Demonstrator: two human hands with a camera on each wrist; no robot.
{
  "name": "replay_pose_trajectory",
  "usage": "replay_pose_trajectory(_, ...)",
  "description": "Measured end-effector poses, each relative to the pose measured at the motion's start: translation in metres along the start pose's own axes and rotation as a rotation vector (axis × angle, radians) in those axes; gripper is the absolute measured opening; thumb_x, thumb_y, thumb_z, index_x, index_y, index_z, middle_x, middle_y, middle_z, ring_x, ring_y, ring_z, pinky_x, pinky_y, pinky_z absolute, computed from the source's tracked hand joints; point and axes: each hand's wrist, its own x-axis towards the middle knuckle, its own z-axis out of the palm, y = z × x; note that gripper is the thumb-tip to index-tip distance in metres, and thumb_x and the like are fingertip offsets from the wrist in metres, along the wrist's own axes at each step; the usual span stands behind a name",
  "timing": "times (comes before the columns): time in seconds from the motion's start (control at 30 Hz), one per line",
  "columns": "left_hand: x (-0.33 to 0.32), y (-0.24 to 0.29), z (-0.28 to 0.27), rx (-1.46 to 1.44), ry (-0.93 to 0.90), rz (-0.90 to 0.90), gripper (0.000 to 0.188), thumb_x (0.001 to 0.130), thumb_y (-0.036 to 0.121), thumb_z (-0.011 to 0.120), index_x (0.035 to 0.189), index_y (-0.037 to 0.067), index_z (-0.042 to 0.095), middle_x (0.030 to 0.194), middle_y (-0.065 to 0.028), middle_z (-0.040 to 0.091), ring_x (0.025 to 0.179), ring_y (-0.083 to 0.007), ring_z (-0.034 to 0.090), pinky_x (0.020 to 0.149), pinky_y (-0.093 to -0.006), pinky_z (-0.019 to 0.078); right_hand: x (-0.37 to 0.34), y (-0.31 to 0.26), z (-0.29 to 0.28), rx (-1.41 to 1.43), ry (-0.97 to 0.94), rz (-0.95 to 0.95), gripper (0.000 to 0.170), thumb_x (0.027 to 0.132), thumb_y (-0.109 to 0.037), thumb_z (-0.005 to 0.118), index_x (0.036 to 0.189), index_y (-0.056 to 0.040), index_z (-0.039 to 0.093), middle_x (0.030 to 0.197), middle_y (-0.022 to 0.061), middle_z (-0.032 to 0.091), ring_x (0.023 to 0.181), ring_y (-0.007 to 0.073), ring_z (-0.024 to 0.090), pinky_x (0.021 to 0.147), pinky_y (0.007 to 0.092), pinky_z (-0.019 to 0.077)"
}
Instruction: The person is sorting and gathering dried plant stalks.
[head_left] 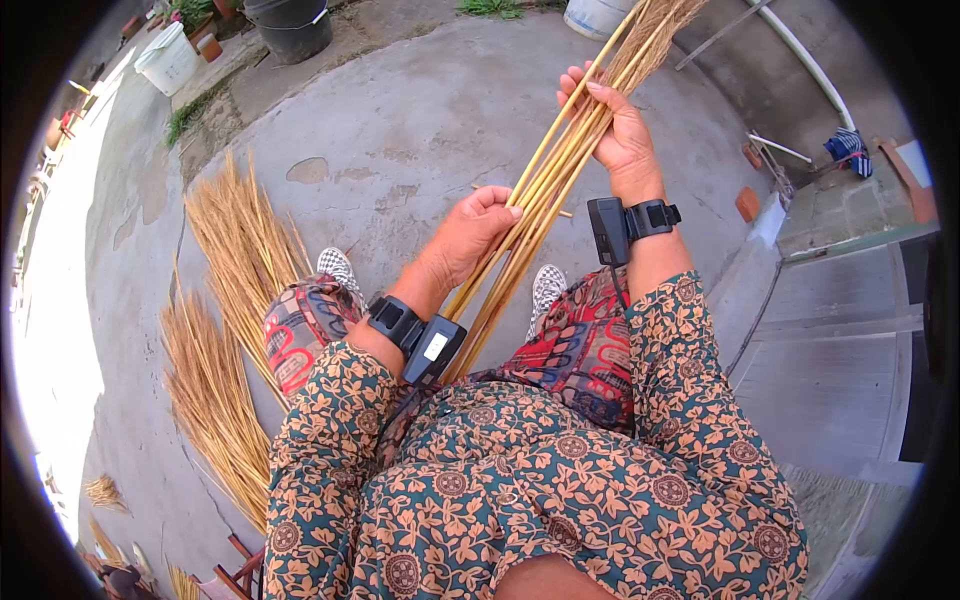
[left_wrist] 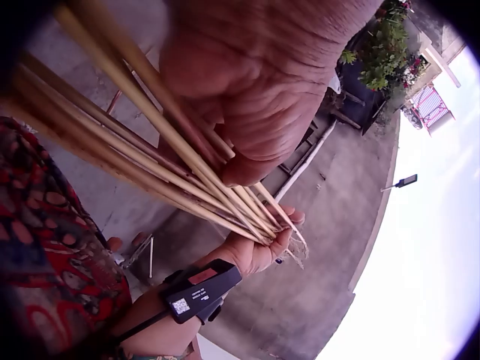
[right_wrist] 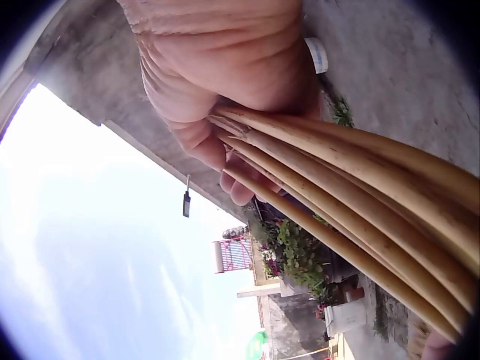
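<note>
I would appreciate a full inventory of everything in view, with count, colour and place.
Held stalks: several, count unclear, yellow-brown, centre
Large straw bundles: at least two, tan, left side
Small straw bunches: at least two, tan, lower left
Concrete floor: one, grey, underfoot
Black bucket: one, black, far side
White containers: two, white, far side
Striped bundle: one, blue and white, right
Brick-like block: one, orange, right
Leafy plants: count unclear, green, background
Lamp: one, dark, background
Edge clutter: too small to tell
Shoes: two, black-and-white checked, below
Trousers: one pair, red patterned, legs
Top: one, green floral, torso
Wrist cameras: two, black, wrists
Left hand: one, bare, pinching stalks
Right hand: one, bare, holding stalks higher
</note>
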Motion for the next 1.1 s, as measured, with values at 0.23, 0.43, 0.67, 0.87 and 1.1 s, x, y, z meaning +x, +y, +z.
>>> replay_pose_trajectory(0.23, 0.006, -0.007, -0.006, 0.033, 0.031, 0.020, 0.009, 0.087, 0.009, 0.055, 0.091, 0.003, 0.052, 0.083, -0.0062, 0.060, 0.071, -0.0114, 0.060, 0.066, -0.0257, 0.0520, 0.005, -0.001, -0.006, -0.010, 0.015, 0.031, 0.021, 0.080, 0.001, 0.057, 0.101, -0.0010, 0.055, 0.101, 0.0159, 0.061, 0.097, 0.0300, 0.060, 0.087, 0.0431, 0.0504)
replay_pose_trajectory(0.43, 0.007, -0.007, -0.008, 0.025, 0.034, 0.004, 0.012, 0.088, 0.015, 0.057, 0.090, 0.004, 0.052, 0.080, -0.0056, 0.061, 0.068, -0.0112, 0.060, 0.063, -0.0253, 0.0528, 0.006, 0.003, -0.005, -0.016, 0.013, 0.016, 0.018, 0.079, 0.002, 0.058, 0.097, -0.0013, 0.054, 0.102, 0.0184, 0.060, 0.098, 0.0314, 0.060, 0.083, 0.0417, 0.0526)
replay_pose_trajectory(0.67, 0.008, -0.010, -0.005, 0.052, 0.159, 0.086, 0.013, 0.088, 0.016, 0.057, 0.091, 0.003, 0.053, 0.079, -0.0047, 0.061, 0.067, -0.0115, 0.059, 0.060, -0.0242, 0.0513, 0.001, 0.001, 0.002, 0.065, -0.004, 0.053, 0.012, 0.081, 0.000, 0.058, 0.092, 0.0006, 0.053, 0.098, 0.0175, 0.060, 0.097, 0.0306, 0.060, 0.080, 0.0399, 0.0542)
replay_pose_trajectory(0.87, 0.007, 0.017, -0.012, 0.224, 0.406, 0.183, 0.012, 0.085, 0.018, 0.061, 0.087, 0.008, 0.056, 0.070, 0.0008, 0.056, 0.054, -0.0050, 0.048, 0.046, -0.0168, 0.0377, -0.003, -0.007, -0.001, 0.195, -0.096, 0.084, 0.011, 0.083, -0.007, 0.060, 0.090, -0.0016, 0.054, 0.089, 0.0118, 0.061, 0.082, 0.0224, 0.061, 0.072, 0.0342, 0.0544)
replay_pose_trajectory(1.1, -0.003, 0.038, 0.001, 0.336, 0.341, 0.133, 0.012, 0.081, 0.018, 0.065, 0.083, 0.009, 0.056, 0.064, 0.0042, 0.050, 0.048, -0.0014, 0.039, 0.042, -0.0152, 0.0283, 0.002, -0.007, -0.007, 0.265, -0.159, 0.118, 0.009, 0.083, -0.010, 0.062, 0.087, -0.0052, 0.055, 0.077, 0.0041, 0.056, 0.070, 0.0148, 0.055, 0.065, 0.0301, 0.0501)
